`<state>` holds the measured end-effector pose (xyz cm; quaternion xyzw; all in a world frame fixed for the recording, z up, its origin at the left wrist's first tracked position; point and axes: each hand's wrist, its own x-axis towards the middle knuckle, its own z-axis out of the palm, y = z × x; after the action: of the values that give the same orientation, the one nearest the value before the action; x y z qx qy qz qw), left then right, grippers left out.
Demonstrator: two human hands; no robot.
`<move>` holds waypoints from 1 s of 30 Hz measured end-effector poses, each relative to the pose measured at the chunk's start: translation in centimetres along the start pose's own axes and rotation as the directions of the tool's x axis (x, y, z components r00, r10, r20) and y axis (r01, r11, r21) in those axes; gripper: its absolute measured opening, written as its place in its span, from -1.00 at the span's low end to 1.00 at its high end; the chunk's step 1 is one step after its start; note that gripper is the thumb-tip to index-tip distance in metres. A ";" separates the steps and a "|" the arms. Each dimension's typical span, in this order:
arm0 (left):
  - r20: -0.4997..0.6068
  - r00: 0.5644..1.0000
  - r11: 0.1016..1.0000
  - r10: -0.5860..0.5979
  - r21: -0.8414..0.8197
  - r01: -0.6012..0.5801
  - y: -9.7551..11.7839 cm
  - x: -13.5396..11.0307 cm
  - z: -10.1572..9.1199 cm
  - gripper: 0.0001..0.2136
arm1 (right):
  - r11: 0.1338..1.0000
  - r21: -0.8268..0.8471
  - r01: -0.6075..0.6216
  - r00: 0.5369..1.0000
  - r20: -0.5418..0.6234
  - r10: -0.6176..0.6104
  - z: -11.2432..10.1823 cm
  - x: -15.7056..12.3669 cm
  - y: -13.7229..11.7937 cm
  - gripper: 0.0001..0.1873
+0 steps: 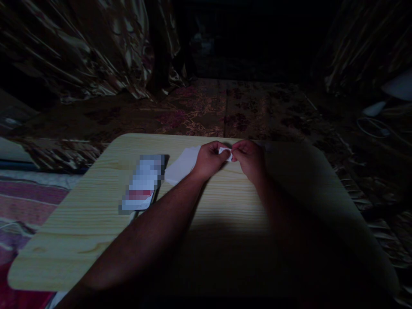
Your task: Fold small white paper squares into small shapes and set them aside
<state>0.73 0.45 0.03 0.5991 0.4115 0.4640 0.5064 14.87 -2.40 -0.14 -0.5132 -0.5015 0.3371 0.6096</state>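
Observation:
My left hand [210,159] and my right hand [248,158] meet near the far middle of a light wooden table [80,227]. Both are closed in a pinch on a small white piece of paper [225,152] held between their fingertips just above the tabletop. A white sheet of paper [182,166] lies flat on the table right behind and to the left of my left hand. Both forearms reach in from the near edge, the right one in deep shadow.
A blurred rectangular item [143,183] lies on the table left of the white sheet. A patterned carpet [225,107] covers the floor beyond. Shiny draped fabric [90,47] hangs at the back left. White objects and a cable [375,124] lie at the right.

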 end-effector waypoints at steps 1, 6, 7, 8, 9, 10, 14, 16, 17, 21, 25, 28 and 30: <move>-0.004 1.000 1.000 0.007 0.010 -0.007 0.0 0.0 0.0 -0.82 | 1.000 0.004 0.004 1.000 -0.002 -0.004 0.0 0.0 0.0 -0.90; -0.003 1.000 1.000 -0.008 -0.003 0.008 0.1 0.0 -0.1 -0.83 | 1.000 0.023 0.015 1.000 0.006 -0.015 0.0 0.0 0.0 -0.90; 0.000 1.000 1.000 -0.012 -0.014 0.012 0.1 0.0 -0.1 -0.82 | 1.000 0.024 0.020 1.000 0.008 -0.020 0.0 0.0 0.0 -0.90; 0.002 1.000 1.000 -0.015 -0.024 0.015 0.1 0.0 -0.1 -0.82 | 0.999 0.026 0.026 1.000 0.008 -0.026 0.0 0.0 0.0 -0.91; 0.003 1.000 0.999 -0.018 -0.034 0.018 0.1 0.0 -0.1 -0.82 | 0.999 0.028 0.032 0.999 0.008 -0.032 0.0 -0.1 0.0 -0.91; 0.004 1.000 0.999 -0.020 -0.044 0.020 0.1 0.0 -0.1 -0.81 | 0.999 0.029 0.038 0.999 0.009 -0.038 0.0 -0.1 0.0 -0.91; 0.017 0.999 0.996 -0.047 -0.079 0.049 0.2 0.0 -0.1 -0.81 | 0.999 0.019 0.045 0.999 0.010 -0.046 0.0 -0.1 -0.1 -0.92; 0.023 0.998 0.993 -0.062 -0.099 0.064 0.3 -0.1 -0.1 -0.82 | 1.000 0.002 0.030 0.999 0.010 -0.030 0.0 -0.2 -0.1 -0.92; 0.025 0.997 0.992 -0.067 -0.106 0.069 0.4 -0.1 -0.1 -0.82 | 1.000 -0.010 0.023 1.000 0.011 -0.023 0.0 -0.2 -0.1 -0.92; 0.020 0.997 0.990 -0.077 -0.117 0.078 0.4 0.0 -0.2 -0.85 | 0.999 -0.033 0.018 1.000 0.018 -0.017 0.0 -0.1 0.1 -0.91; 0.007 0.998 0.988 -0.069 -0.138 0.069 0.3 0.1 -0.3 -0.86 | 0.999 -0.021 0.030 0.999 0.027 -0.030 0.0 -0.1 0.4 -0.90; 0.008 0.998 0.988 -0.058 -0.145 0.059 0.3 0.1 -0.3 -0.86 | 0.999 -0.013 0.032 0.999 0.035 -0.032 0.0 -0.1 0.4 -0.90; 0.015 0.999 0.992 -0.037 -0.122 0.039 0.4 0.1 -0.2 -0.85 | 0.999 -0.004 0.034 0.999 0.032 -0.034 0.0 -0.1 0.3 -0.90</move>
<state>0.57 0.51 0.43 0.5620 0.3904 0.4748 0.5535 14.91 -2.44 -0.46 -0.5005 -0.5207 0.3336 0.6059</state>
